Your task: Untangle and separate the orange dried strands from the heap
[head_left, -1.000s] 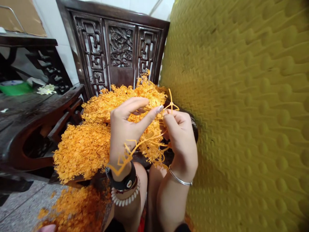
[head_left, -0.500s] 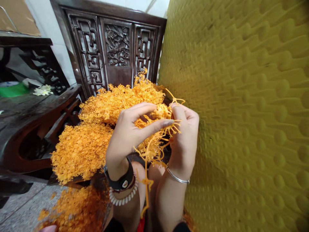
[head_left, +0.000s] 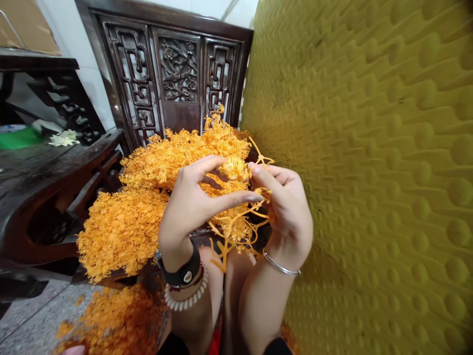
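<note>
My left hand curves with its fingertips against a rounded orange plastic flower head, its thumb stretched toward my right hand. My right hand has thumb and index finger pinched at the flower head's right side, with orange plastic stems in its grip. One forked stem sticks up above the right fingertips. Other branched stems dangle below between the hands. Exactly where the flower head and stems meet is hidden by the fingers. Behind the hands lies a big heap of orange plastic sprigs.
A carved dark wooden chair back stands behind the heap. On the right rises a yellow textured mat. More orange pieces lie low on the left. A dark wooden table holds a green object and pale flowers.
My right hand has turned and shifted slightly right. The flower head has moved a little left, away from the left thumb. The dangling stems have swung up.
</note>
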